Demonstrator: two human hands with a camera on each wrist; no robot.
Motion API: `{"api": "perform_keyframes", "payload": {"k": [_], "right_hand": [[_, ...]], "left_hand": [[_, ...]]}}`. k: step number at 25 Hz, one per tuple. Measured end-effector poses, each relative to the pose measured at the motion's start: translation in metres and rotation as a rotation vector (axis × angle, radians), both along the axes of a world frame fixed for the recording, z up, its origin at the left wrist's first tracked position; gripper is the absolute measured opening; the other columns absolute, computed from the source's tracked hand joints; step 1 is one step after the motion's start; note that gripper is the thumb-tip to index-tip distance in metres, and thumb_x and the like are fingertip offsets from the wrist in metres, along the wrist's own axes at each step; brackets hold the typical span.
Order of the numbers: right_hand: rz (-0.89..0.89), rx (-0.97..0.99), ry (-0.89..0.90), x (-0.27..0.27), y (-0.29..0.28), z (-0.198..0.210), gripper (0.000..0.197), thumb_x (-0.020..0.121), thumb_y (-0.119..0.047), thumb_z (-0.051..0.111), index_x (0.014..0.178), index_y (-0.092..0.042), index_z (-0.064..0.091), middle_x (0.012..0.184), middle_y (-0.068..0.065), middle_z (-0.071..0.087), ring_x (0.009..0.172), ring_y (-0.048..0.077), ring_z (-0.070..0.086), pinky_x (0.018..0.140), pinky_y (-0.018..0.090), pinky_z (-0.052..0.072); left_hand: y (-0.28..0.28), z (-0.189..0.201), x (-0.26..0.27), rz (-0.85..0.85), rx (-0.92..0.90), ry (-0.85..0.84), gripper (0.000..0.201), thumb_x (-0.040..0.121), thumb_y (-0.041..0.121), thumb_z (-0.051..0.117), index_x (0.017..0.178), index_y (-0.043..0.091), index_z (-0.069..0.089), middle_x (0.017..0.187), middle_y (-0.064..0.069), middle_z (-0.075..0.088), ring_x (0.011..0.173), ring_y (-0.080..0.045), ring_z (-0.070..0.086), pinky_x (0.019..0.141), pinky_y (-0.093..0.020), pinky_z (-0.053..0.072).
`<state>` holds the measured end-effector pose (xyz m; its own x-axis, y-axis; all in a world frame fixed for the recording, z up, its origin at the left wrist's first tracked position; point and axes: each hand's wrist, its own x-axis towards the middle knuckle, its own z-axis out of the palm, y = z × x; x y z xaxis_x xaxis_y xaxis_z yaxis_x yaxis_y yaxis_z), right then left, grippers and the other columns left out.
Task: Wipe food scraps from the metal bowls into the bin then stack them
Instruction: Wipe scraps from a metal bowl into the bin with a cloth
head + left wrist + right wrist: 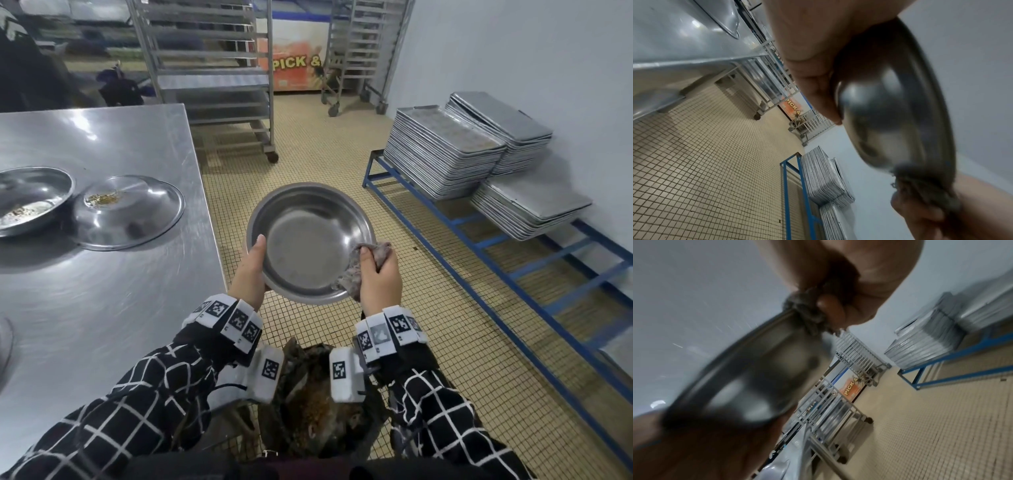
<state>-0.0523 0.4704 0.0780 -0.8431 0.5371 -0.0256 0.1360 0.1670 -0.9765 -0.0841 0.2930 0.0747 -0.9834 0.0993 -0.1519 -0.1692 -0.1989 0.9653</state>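
While left hand (249,270) grips bowl (310,241), right hand (380,274) presses cloth (356,267) inside.

Left hand (247,270): fingers hidden beneath the held bowl (310,241); only the thumb shows in the head view.
Cloth (368,265): partly covered by the right hand (378,274).
Bin (318,411): contents indistinct, rim masked by wrist bands and sleeves.
Left bowl on the desk (32,200): cut off by the frame edge.
Wrist views: bowl underside smeared by blur.
Freezer sign (297,61): lettering interrupted by a rack (359,51).
Person at top left (24,58): mostly cropped.
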Motion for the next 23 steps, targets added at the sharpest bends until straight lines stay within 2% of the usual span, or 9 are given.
{"api": "perform_keyframes", "payload": {"k": [4, 5, 8, 11, 13, 15, 17, 20, 23], "right_hand": [[-0.082, -0.055, 0.057, -0.001, -0.010, 0.001, 0.018, 0.097, -0.028, 0.047, 0.110, -0.015, 0.046, 0.087, -0.007, 0.058, 0.075, 0.006, 0.061, 0.056, 0.016, 0.047], [-0.069, -0.028, 0.047, -0.001, -0.005, 0.005, 0.017, 0.098, -0.027, 0.047, 0.110, -0.015, 0.046, 0.086, -0.008, 0.057, 0.072, 0.004, 0.060, 0.053, 0.013, 0.045], [0.058, 0.035, 0.007, -0.002, 0.018, 0.018, 0.017, 0.097, -0.026, 0.047, 0.112, -0.018, 0.050, 0.088, -0.006, 0.060, 0.072, 0.005, 0.063, 0.052, 0.013, 0.048], [0.258, 0.123, -0.049, 0.002, 0.031, 0.034, 0.015, 0.096, -0.029, 0.048, 0.110, -0.027, 0.052, 0.093, -0.001, 0.063, 0.078, 0.016, 0.067, 0.061, 0.024, 0.057], [0.257, 0.138, -0.017, 0.004, 0.029, 0.036, 0.010, 0.096, -0.031, 0.048, 0.105, -0.028, 0.052, 0.089, -0.002, 0.063, 0.075, 0.015, 0.066, 0.058, 0.020, 0.056], [0.157, 0.103, 0.037, 0.006, 0.022, 0.034, 0.012, 0.096, -0.032, 0.049, 0.101, -0.023, 0.053, 0.083, -0.006, 0.061, 0.065, 0.003, 0.062, 0.049, 0.012, 0.049], [0.045, 0.050, 0.078, 0.006, 0.011, 0.026, 0.016, 0.096, -0.031, 0.049, 0.103, -0.018, 0.052, 0.081, -0.009, 0.059, 0.059, -0.004, 0.059, 0.046, 0.007, 0.044], [-0.097, -0.024, 0.150, 0.004, 0.006, 0.024, 0.016, 0.096, -0.027, 0.050, 0.106, -0.014, 0.050, 0.079, -0.013, 0.056, 0.055, -0.012, 0.057, 0.044, 0.003, 0.040], [-0.121, -0.050, 0.186, -0.002, 0.007, 0.026, 0.016, 0.096, -0.026, 0.051, 0.108, -0.015, 0.050, 0.081, -0.014, 0.055, 0.058, -0.010, 0.057, 0.045, 0.002, 0.039]], "left_hand": [[0.007, -0.001, 0.001, -0.222, -0.338, 0.116, 0.036, 0.096, 0.046, 0.043, 0.121, 0.020, 0.046, 0.098, 0.010, 0.063, 0.086, 0.002, 0.061, 0.068, -0.007, 0.048], [0.003, 0.000, -0.001, -0.255, -0.340, 0.117, 0.048, 0.090, 0.052, 0.051, 0.125, 0.020, 0.043, 0.103, 0.008, 0.063, 0.089, -0.001, 0.063, 0.073, -0.009, 0.050], [-0.014, -0.004, -0.013, -0.209, -0.077, 0.030, 0.099, 0.066, 0.066, 0.070, 0.141, 0.012, 0.033, 0.121, -0.011, 0.060, 0.100, -0.025, 0.066, 0.084, -0.040, 0.056], [-0.020, 0.008, -0.012, -0.214, 0.111, 0.067, 0.054, 0.083, 0.052, 0.056, 0.122, 0.014, 0.054, 0.101, -0.005, 0.068, 0.088, -0.024, 0.065, 0.078, -0.039, 0.056], [-0.017, 0.014, -0.006, -0.138, 0.085, 0.064, 0.033, 0.097, 0.041, 0.040, 0.103, 0.016, 0.062, 0.082, 0.002, 0.072, 0.079, -0.019, 0.066, 0.079, -0.039, 0.052], [-0.012, 0.012, -0.003, -0.034, 0.017, 0.043, 0.037, 0.100, 0.040, 0.034, 0.097, 0.019, 0.064, 0.079, 0.003, 0.073, 0.080, -0.018, 0.068, 0.084, -0.039, 0.049], [-0.006, 0.007, -0.004, -0.004, -0.070, 0.052, 0.042, 0.100, 0.046, 0.031, 0.106, 0.021, 0.064, 0.093, 0.000, 0.072, 0.094, -0.020, 0.066, 0.094, -0.042, 0.048], [0.004, 0.003, -0.007, -0.149, -0.304, 0.070, 0.054, 0.100, 0.049, 0.027, 0.128, 0.010, 0.052, 0.102, 0.001, 0.064, 0.101, -0.014, 0.061, 0.098, -0.033, 0.047], [0.010, 0.001, -0.006, -0.350, -0.457, 0.136, 0.062, 0.093, 0.061, 0.031, 0.123, 0.013, 0.057, 0.113, -0.001, 0.066, 0.106, -0.014, 0.061, 0.099, -0.036, 0.048]]}}
